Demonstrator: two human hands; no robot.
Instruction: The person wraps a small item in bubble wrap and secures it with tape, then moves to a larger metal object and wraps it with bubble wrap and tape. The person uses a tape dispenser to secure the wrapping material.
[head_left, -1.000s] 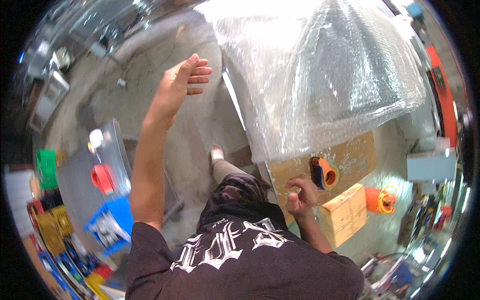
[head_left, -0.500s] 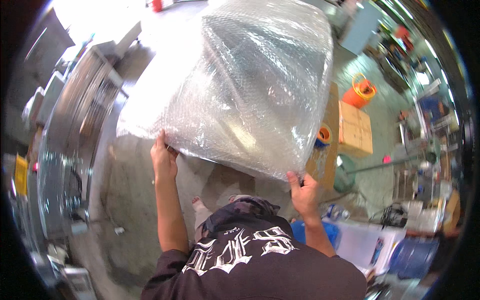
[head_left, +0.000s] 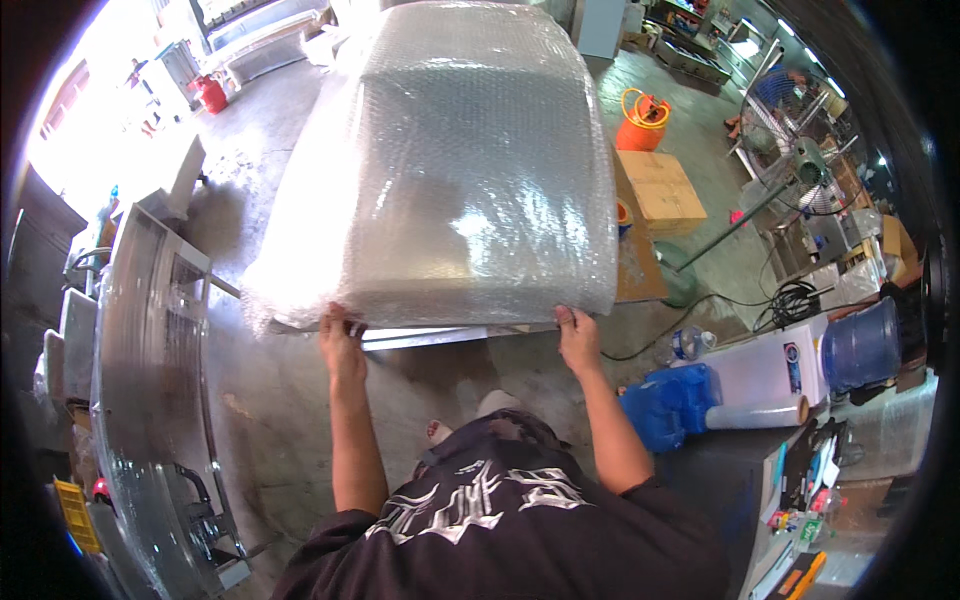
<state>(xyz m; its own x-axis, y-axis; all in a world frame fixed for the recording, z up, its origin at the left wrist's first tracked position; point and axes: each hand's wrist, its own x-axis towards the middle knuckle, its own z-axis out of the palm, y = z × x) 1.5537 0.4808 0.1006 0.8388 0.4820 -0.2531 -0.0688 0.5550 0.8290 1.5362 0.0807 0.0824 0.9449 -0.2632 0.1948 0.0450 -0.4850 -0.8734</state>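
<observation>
A wide sheet of clear bubble wrap [head_left: 470,190] drapes over a large boxy thing in front of me, and its near edge hangs down toward me. My left hand [head_left: 343,340] pinches that edge near its left corner. Toward the right corner, my right hand [head_left: 577,335] grips the same edge between thumb and fingers. Below the wrap, between my hands, a strip of shiny metal [head_left: 425,338] shows. What the wrapped thing is, the wrap mostly hides.
Along the left stands a long film-wrapped metal unit [head_left: 150,380]. To the right are a cardboard box [head_left: 660,190], an orange canister [head_left: 642,125], a pedestal fan [head_left: 805,160], a blue plastic container [head_left: 665,405], a film roll [head_left: 757,412] and a coiled black cable [head_left: 793,300].
The bubble wrap has come down from a raised, slack position and now lies smoother over the boxy thing. Both hands still hold its near edge, with the right hand shifted slightly inward.
</observation>
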